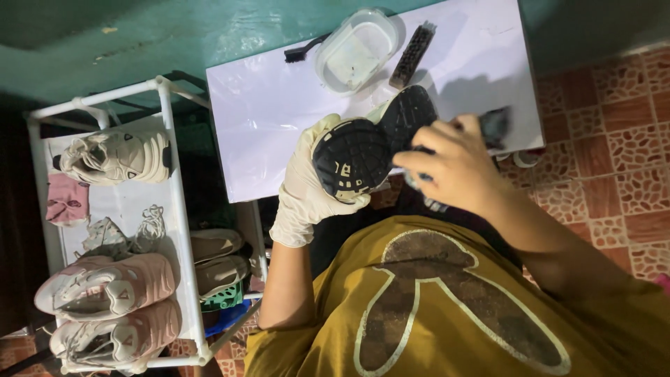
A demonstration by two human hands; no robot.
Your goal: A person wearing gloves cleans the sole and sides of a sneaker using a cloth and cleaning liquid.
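My left hand (pixel 301 188), in a pale rubber glove, grips a sneaker (pixel 370 146) turned over so its black treaded sole faces up. My bare right hand (pixel 457 167) rests against the sole near the heel and holds a dark, blurred object (pixel 494 127), likely a brush or cloth. Both hands are above the near edge of a white table (pixel 265 112).
On the table lie a clear plastic tub (pixel 356 50), a black-handled brush (pixel 301 52) and a dark bristle brush (pixel 412 56). A white rack (pixel 171 181) at left carries several pale and pink sneakers (pixel 105 286), loose laces and a pink cloth. Patterned red tiles cover the floor at right.
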